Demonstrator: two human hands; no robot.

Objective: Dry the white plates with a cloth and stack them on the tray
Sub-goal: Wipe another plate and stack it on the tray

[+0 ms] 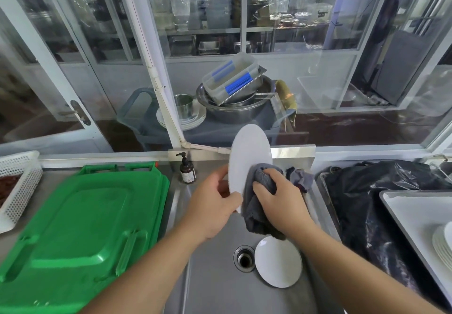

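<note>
Plate in sink [278,262]: white, lying flat on the sink [215,277] floor just below the right hand, beside the drain [244,258].
Left hand [212,206]: thumb and fingers curled round the lower left edge of the held plate [247,152], gripping it.
Right hand [281,197]: clenched on a bunched grey cloth [254,206], pressing it against the held plate's face; the cloth's loose end hangs down under the hand.
Held plate: white, upright on its edge above the sink, between both hands.
Tray [403,206]: pale, on the tabletop well right of the right hand, carrying a stack of white plates [442,247] at the frame edge.
Black bag [367,196]: crumpled plastic between the right hand and the tray.
Green lids [80,228]: stacked on the tabletop left of the left hand.
Soap bottle [187,170]: brown pump bottle just beyond the left hand, at the sink's back corner.
</note>
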